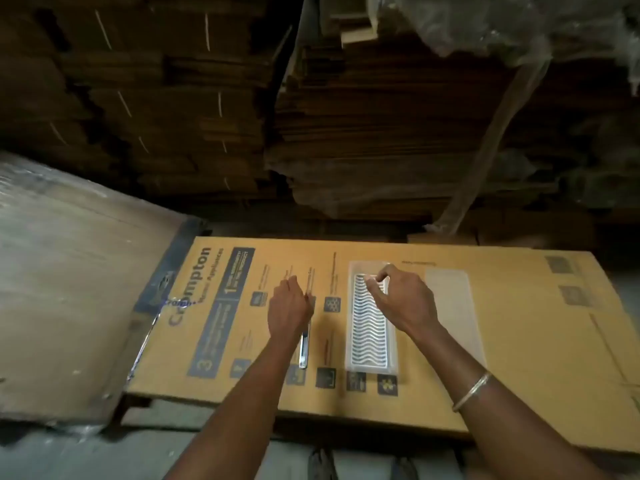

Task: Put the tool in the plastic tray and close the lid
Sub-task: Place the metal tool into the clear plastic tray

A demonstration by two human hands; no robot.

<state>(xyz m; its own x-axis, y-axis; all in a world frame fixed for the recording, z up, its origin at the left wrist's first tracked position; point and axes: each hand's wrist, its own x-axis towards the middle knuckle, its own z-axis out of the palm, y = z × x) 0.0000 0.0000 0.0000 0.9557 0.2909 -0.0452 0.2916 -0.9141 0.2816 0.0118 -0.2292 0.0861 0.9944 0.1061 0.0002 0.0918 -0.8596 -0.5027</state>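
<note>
A clear plastic tray [369,341] with a wavy ribbed insert lies on a large printed cardboard box [519,341]. Its translucent lid [448,289] lies open flat to the tray's right. My left hand [289,308] is closed around a slim metal tool [303,348], just left of the tray. The shiny handle sticks out toward me and a thin tip points away. My right hand [398,299] hovers over the tray's far end, thumb and forefinger pinched at the insert there. What the fingers pinch is too small to make out.
Stacks of flattened cardboard [363,133] rise right behind the box. A plastic-wrapped board [69,289] leans at the left. A metal bangle [471,391] circles my right wrist. Grey floor and shoe tips [322,462] show below the box's near edge.
</note>
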